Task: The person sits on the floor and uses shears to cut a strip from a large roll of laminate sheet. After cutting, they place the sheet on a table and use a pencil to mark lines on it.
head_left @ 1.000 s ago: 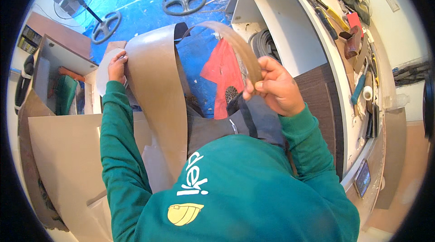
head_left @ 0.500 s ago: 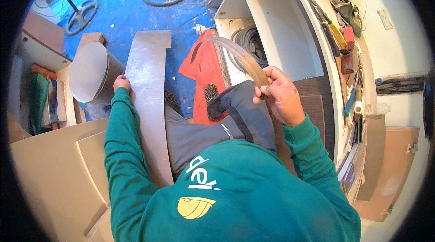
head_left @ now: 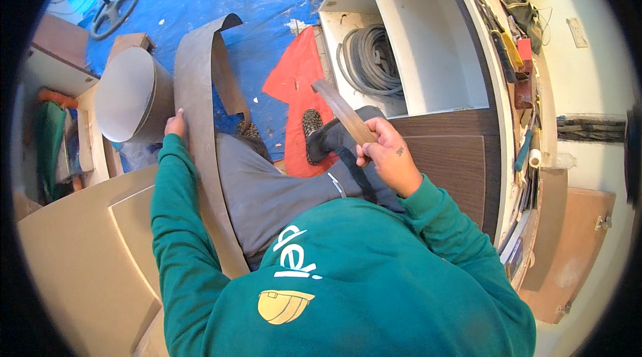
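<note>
Pinching the brown strip (head_left: 346,113) between right thumb and fingers, our right hand (head_left: 389,150) holds it above our right leg (head_left: 332,146), looking less arched than before. The long sheet (head_left: 194,93) now curls over at its far end, leaving us a less flat piece; our left hand (head_left: 175,124) touches its left edge, grip unclear.

I have an open lane over the blue floor sheet (head_left: 264,39), between the curved brown sheet (head_left: 192,93) and the cabinet's left edge. Outward from the left hand (head_left: 175,124), the grey roll (head_left: 127,93) blocks me; inward, the curved sheet stands as a wall. The right hand (head_left: 384,150) has its thin strip (head_left: 351,116) jutting forward. The hose coil (head_left: 368,59) obstructs the cabinet's (head_left: 441,43) left compartment; its right one offers me room.
</note>
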A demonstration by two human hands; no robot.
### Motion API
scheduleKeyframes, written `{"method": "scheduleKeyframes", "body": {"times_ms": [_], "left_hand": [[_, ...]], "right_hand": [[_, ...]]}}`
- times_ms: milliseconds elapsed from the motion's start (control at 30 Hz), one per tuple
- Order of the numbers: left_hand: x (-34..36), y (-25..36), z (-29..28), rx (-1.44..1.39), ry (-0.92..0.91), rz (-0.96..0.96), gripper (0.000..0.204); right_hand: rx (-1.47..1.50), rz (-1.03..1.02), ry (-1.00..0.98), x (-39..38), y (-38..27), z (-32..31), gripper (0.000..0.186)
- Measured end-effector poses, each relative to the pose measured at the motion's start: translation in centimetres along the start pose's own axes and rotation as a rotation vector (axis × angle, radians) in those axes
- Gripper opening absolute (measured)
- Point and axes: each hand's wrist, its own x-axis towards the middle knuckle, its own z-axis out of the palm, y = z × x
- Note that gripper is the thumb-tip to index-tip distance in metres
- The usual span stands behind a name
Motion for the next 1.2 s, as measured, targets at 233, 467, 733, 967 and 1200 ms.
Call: {"method": "scheduleKeyframes", "body": {"times_ms": [233,467,733,967,1200], "left_hand": [[-6.6,1.2,3.0,-0.673,-0.329,-0.267,0.083],[-7.4,-0.7,2.3,-0.632,-0.169,0.082,0.054],[-23.2,22.4,0.6,-0.990,-0.589,0.229,0.083],[-24.9,35.8,0.4,-1.561,-0.738,0.178,0.053],[-20.7,46.8,-1.0,-1.224,-0.625,0.269,0.027]], "right_hand": [[-0.012,-0.047,0.080,0.8,0.5,-2.6,0.030],[0.040,-0.238,-0.005,2.4,-1.9,-3.0,0.034],[0.057,-0.203,-0.260,1.4,-1.3,-4.8,0.034],[0.088,-0.097,-0.174,0.5,0.9,-8.1,0.035],[0.255,-0.171,0.269,1.0,5.3,-13.3,0.029]]}}
